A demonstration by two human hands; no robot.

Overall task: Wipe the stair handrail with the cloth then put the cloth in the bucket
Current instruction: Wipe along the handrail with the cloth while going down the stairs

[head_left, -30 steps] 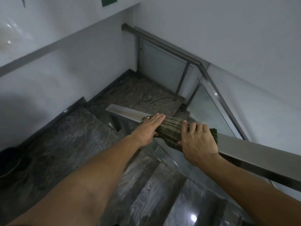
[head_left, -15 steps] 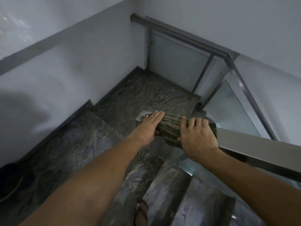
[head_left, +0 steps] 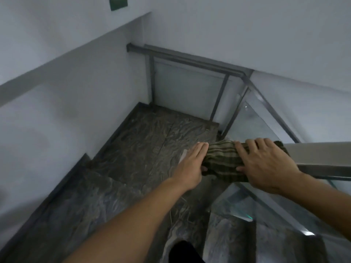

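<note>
Hands (head_left: 266, 164) slid striped cloth (head_left: 221, 160) to metal handrail (head_left: 319, 154) end.

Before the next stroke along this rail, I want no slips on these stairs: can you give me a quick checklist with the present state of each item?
1. Cloth wrapped over the handrail: ok, it drapes over the top and down the near side.
2. Left hand on the cloth: ok, flat at its lower end.
3. Right hand on the cloth: ok, fingers over the top, thumb on the near side.
4. Rail left to wipe below the cloth: cannot tell, only a pale sliver shows beside the left hand.
5. Bucket within reach: cannot tell, it is not in view.
6. Footing on the step: cannot tell, feet are hidden.
</note>
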